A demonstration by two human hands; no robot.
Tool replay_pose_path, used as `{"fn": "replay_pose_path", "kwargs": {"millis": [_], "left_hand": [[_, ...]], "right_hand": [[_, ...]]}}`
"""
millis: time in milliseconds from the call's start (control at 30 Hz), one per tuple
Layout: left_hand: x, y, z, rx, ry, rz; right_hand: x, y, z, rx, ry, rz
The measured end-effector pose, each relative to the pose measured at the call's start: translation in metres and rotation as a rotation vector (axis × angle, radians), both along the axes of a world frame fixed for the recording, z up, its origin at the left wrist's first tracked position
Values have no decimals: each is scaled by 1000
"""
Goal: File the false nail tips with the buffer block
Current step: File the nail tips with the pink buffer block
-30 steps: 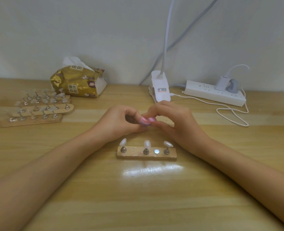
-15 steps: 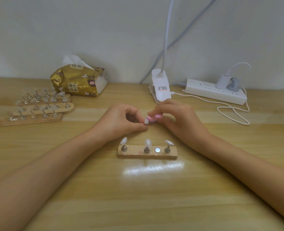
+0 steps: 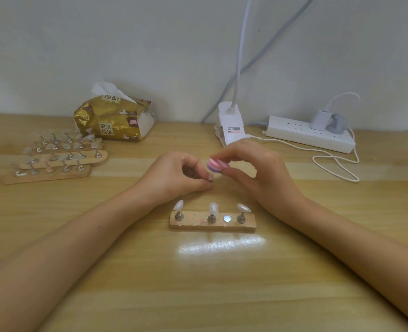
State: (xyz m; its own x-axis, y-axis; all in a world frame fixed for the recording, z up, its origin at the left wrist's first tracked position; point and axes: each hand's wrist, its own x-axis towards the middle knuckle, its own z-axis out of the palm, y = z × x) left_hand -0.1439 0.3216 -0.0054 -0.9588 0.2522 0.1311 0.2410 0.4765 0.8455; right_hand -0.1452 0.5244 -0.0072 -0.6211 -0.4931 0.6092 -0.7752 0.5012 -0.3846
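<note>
Buffer block (image 3: pixel 216 165), pink over purple, is at centre frame, pinched in the right hand (image 3: pixel 258 171). Its long axis runs roughly left-right, and its left end is touching or just above a small pale piece, likely a nail tip (image 3: pixel 210 176), pinched by the left hand (image 3: pixel 176 178). The nail tip lies down-left of the block, so the next stroke probably runs across it; the stand (image 3: pixel 212 225) with three mounted tips (image 3: pixel 213 208) lies just below both hands.

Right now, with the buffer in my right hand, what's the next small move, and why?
Probably ease the buffer block down and stroke it along the nail tip. The right hand holds the block close over the tip, which the left hand pinches. I cannot tell whether they touch yet.
</note>
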Motion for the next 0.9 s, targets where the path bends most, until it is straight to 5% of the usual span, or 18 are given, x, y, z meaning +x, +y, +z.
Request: {"fn": "replay_pose_path", "kwargs": {"millis": [900], "left_hand": [[-1, 0, -1, -20, 2, 20]], "right_hand": [[0, -5, 0, 4, -103, -10]]}}
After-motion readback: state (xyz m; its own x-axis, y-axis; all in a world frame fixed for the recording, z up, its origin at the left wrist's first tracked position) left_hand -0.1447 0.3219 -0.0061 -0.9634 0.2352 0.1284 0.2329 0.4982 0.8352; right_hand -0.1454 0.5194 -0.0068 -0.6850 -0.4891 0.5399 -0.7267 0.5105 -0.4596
